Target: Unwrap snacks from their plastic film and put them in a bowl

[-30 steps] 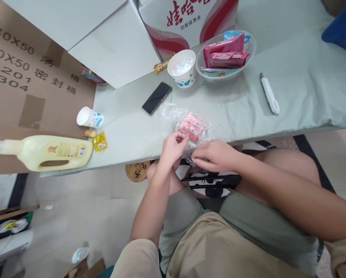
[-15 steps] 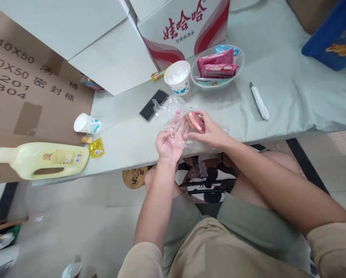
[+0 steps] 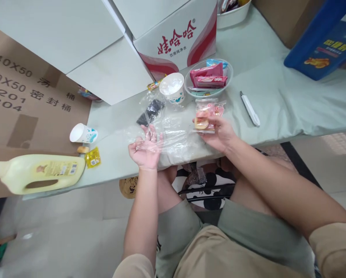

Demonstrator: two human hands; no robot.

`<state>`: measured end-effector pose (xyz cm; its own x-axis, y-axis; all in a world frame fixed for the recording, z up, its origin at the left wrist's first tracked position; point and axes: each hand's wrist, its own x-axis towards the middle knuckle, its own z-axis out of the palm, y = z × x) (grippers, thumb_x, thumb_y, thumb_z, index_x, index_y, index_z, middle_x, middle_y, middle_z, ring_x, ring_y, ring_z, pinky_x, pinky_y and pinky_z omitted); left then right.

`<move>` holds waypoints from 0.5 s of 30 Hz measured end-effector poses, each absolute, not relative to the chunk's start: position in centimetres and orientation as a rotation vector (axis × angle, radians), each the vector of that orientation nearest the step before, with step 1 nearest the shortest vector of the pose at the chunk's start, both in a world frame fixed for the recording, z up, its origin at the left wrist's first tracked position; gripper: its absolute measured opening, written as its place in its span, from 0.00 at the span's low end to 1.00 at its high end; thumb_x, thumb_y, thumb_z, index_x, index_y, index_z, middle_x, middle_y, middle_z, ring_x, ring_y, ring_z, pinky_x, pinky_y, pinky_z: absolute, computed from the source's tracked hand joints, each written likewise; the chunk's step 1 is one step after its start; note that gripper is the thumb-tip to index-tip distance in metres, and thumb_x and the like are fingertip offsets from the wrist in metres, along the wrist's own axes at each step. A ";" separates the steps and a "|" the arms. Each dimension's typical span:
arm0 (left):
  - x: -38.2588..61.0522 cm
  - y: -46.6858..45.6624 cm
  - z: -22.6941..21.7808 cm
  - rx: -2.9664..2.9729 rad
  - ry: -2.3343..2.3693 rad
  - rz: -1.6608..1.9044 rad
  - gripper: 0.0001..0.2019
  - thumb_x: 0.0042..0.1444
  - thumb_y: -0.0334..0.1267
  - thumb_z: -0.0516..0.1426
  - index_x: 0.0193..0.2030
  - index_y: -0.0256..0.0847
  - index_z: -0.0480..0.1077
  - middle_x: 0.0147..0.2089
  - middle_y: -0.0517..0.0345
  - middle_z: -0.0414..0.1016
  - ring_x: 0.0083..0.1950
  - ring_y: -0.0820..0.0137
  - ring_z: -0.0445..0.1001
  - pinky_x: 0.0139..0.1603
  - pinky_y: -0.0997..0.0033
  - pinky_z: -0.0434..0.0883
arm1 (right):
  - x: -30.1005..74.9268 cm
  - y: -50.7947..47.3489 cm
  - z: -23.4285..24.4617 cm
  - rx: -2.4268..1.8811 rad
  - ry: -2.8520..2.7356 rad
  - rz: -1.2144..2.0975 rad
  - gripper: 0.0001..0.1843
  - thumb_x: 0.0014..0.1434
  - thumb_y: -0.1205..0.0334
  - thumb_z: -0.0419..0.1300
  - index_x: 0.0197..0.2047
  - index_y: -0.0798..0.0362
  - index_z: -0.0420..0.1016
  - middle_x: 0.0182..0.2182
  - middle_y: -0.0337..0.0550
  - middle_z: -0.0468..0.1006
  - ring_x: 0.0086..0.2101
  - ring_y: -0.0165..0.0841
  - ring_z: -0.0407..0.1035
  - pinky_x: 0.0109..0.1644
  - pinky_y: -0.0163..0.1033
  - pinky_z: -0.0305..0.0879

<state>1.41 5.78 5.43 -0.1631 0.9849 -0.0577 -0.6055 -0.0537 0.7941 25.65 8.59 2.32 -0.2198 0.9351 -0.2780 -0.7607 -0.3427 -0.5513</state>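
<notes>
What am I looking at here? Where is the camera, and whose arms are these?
No machine here: a person works with two bare hands, and the view comes from a camera worn on that person's head, looking down. The left hand lies palm up with clear plastic wrap draped over it. The right hand pinches a small snack packet with pink contents. On the table, covered in pale green cloth, are a phone seen through the wrap, a paper cup, a clear bowl of pink packets, a white pen-shaped tool, a tipped cup and a yellow bottle lying on its side.
</notes>
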 end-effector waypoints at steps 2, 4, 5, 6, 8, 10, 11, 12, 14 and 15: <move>0.4 6.0 3.8 0.550 0.863 1.574 0.17 0.52 0.41 0.58 0.18 0.40 0.57 0.55 0.60 0.80 0.69 0.59 0.69 0.67 0.49 0.70 | 26.1 8.7 2.6 -0.731 -0.396 1.793 0.16 0.47 0.58 0.63 0.42 0.49 0.75 0.42 0.44 0.81 0.47 0.38 0.74 0.43 0.41 0.74; -0.1 6.3 2.4 0.462 0.882 1.550 0.15 0.52 0.41 0.56 0.18 0.40 0.58 0.54 0.58 0.81 0.67 0.61 0.71 0.64 0.49 0.72 | 26.6 8.6 2.9 -0.779 -0.502 1.755 0.20 0.50 0.53 0.60 0.46 0.48 0.74 0.49 0.48 0.80 0.55 0.43 0.72 0.49 0.48 0.74; -0.1 6.4 1.9 0.432 0.890 1.536 0.15 0.52 0.41 0.56 0.19 0.40 0.58 0.53 0.58 0.81 0.66 0.61 0.72 0.63 0.50 0.72 | 26.8 8.6 2.9 -0.798 -0.583 1.725 0.22 0.53 0.49 0.57 0.49 0.47 0.74 0.52 0.49 0.79 0.57 0.46 0.70 0.51 0.52 0.73; -0.1 6.5 1.5 0.414 0.897 1.522 0.15 0.52 0.41 0.55 0.19 0.40 0.58 0.52 0.57 0.81 0.65 0.61 0.73 0.63 0.50 0.73 | 27.0 8.6 2.9 -0.815 -0.671 1.691 0.23 0.55 0.45 0.55 0.50 0.46 0.73 0.54 0.49 0.78 0.59 0.47 0.68 0.52 0.55 0.73; 0.0 6.6 1.2 0.390 0.904 1.491 0.15 0.52 0.42 0.55 0.19 0.41 0.59 0.50 0.56 0.81 0.64 0.61 0.74 0.62 0.50 0.73 | 27.4 8.6 2.5 -0.859 -0.839 1.626 0.24 0.58 0.39 0.52 0.49 0.45 0.72 0.52 0.49 0.78 0.57 0.47 0.70 0.52 0.57 0.72; 0.1 6.5 1.2 0.352 0.912 1.463 0.14 0.52 0.41 0.54 0.19 0.41 0.59 0.49 0.55 0.81 0.64 0.61 0.74 0.62 0.51 0.73 | 27.5 8.5 2.0 -0.928 -0.941 1.577 0.19 0.56 0.40 0.57 0.43 0.44 0.71 0.43 0.46 0.79 0.49 0.45 0.73 0.50 0.55 0.72; 0.1 6.5 1.3 0.335 0.913 1.451 0.14 0.52 0.41 0.54 0.19 0.41 0.60 0.48 0.55 0.81 0.64 0.61 0.74 0.62 0.51 0.73 | 27.6 8.4 1.9 -0.971 -0.960 1.560 0.16 0.53 0.44 0.61 0.40 0.45 0.70 0.39 0.44 0.78 0.45 0.43 0.74 0.49 0.54 0.72; 0.0 6.4 1.3 0.325 0.911 1.444 0.13 0.52 0.41 0.54 0.19 0.41 0.60 0.48 0.54 0.81 0.64 0.61 0.74 0.62 0.52 0.74 | 27.7 8.4 1.9 -1.015 -0.960 1.543 0.15 0.50 0.48 0.65 0.37 0.46 0.70 0.36 0.43 0.77 0.41 0.41 0.74 0.48 0.53 0.72; -0.2 6.3 1.1 0.329 0.901 1.434 0.13 0.51 0.42 0.55 0.20 0.42 0.60 0.47 0.54 0.81 0.64 0.60 0.74 0.62 0.52 0.74 | 28.1 8.4 2.7 -1.099 -0.960 1.472 0.17 0.43 0.56 0.69 0.37 0.46 0.72 0.35 0.42 0.77 0.38 0.40 0.73 0.48 0.52 0.72; -0.3 6.2 0.9 0.341 0.890 1.429 0.12 0.50 0.42 0.56 0.20 0.42 0.61 0.47 0.54 0.81 0.64 0.59 0.75 0.62 0.51 0.74 | 28.5 8.7 3.4 -1.142 -1.001 1.415 0.19 0.42 0.58 0.70 0.39 0.47 0.73 0.36 0.43 0.78 0.38 0.39 0.73 0.48 0.51 0.71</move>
<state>-0.32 6.24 0.92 -0.1017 0.9408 -0.3234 -0.7051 0.1611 0.6906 28.45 8.74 3.45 -0.0343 0.9904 -0.1339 -0.2033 -0.1381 -0.9693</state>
